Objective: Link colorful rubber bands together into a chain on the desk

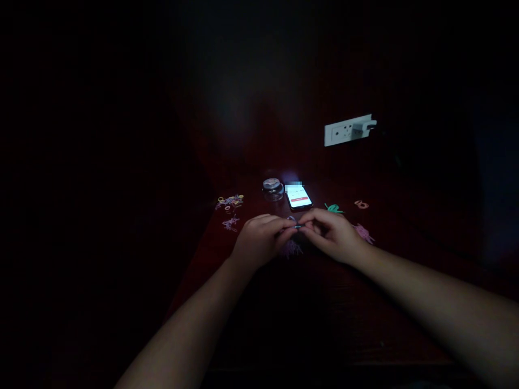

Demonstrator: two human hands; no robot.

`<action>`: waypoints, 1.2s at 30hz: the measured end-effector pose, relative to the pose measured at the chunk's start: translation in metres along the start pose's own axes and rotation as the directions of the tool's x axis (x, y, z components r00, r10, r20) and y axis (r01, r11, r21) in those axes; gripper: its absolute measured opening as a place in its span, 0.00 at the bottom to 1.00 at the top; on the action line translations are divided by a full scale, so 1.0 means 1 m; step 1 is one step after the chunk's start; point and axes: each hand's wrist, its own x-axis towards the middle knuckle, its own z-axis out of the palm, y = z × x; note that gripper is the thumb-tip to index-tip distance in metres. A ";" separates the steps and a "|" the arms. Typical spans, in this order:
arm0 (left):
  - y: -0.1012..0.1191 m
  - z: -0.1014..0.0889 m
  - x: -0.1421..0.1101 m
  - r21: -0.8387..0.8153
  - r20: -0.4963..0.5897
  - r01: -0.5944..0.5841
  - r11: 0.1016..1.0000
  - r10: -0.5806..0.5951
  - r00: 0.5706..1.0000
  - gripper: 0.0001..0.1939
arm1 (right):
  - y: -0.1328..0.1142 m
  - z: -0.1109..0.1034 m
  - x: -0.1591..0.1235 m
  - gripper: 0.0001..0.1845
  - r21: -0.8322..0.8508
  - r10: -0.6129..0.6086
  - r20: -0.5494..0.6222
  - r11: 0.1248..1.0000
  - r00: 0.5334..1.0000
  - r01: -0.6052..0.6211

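Note:
In a dark room my two hands meet over a dark reddish table (324, 302). My left hand (259, 237) and my right hand (330, 232) are both closed in a pinch. Between their fingertips they hold a small dark thing (297, 226), too small and dim to name. A pale pink bunch of small elastic bands (290, 248) lies on the table just under the hands. A lit phone (299, 196) lies face up right behind them.
A small glass jar (273, 189) stands left of the phone. Heaps of coloured small bands lie at the left (230, 202), with a green piece (333, 208), an orange piece (361, 204) and a pink bunch (364, 233) at the right. A white wall socket (348, 129) holds a plug.

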 end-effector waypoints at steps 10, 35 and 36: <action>0.000 -0.001 0.000 -0.015 -0.033 0.033 0.999 -0.034 0.999 0.08 | -0.003 -0.001 -0.001 0.05 -0.022 -0.029 -0.013 0.999 1.000 0.028; -0.002 -0.002 -0.002 0.053 0.005 0.052 0.997 -0.052 0.999 0.06 | -0.003 0.000 -0.002 0.05 0.013 0.040 0.057 0.999 0.998 -0.041; -0.001 -0.003 -0.002 0.056 0.009 0.054 0.997 -0.054 0.998 0.06 | -0.003 0.000 -0.002 0.05 0.010 0.036 0.054 0.999 0.998 -0.036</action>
